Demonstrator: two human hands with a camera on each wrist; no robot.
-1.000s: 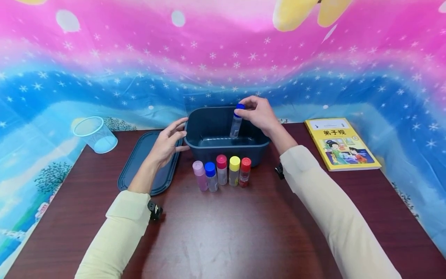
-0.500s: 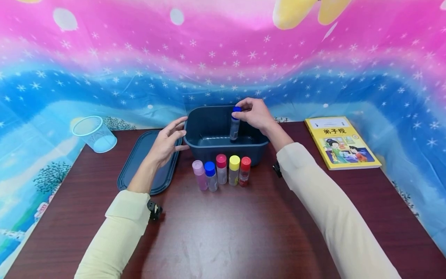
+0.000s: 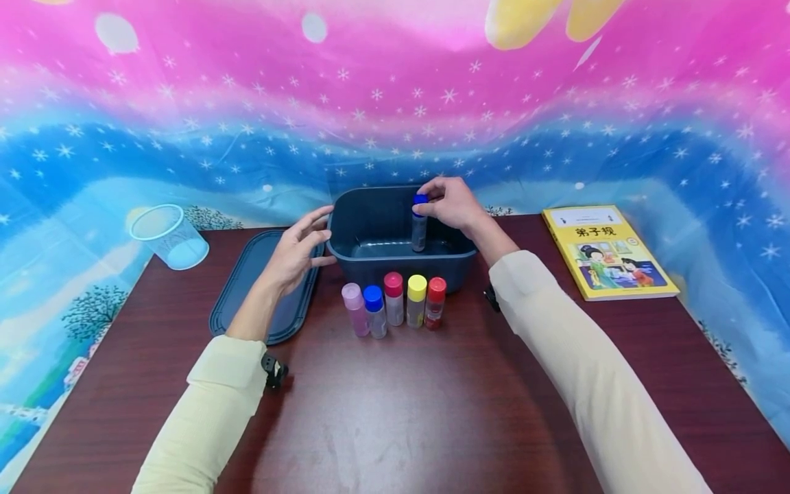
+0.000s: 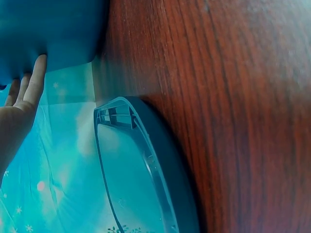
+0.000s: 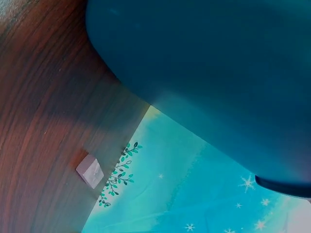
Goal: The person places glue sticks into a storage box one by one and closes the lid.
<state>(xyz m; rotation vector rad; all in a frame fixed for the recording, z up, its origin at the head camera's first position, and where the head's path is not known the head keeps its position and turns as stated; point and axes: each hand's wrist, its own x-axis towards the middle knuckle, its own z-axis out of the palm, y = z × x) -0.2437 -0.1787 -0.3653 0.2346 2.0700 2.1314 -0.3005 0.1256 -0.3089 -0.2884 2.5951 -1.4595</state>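
Note:
A dark blue plastic tub stands at the back middle of the wooden table. My right hand pinches the blue cap of a clear bottle, held upright inside the tub, low near its floor. My left hand rests with straight fingers against the tub's left wall; the left wrist view shows those fingers on the tub. In front of the tub stand several small bottles in a row, capped pink, blue, magenta, yellow and red. The tub wall fills the right wrist view.
The tub's dark blue lid lies flat left of the tub, also seen as lid in the left wrist view. A clear plastic cup lies tipped at the back left. A yellow book lies at the right. A colourful starry cloth hangs behind.
My right hand has lowered the blue-capped bottle deeper into the tub and brought it upright. The left hand has stayed on the tub's wall.

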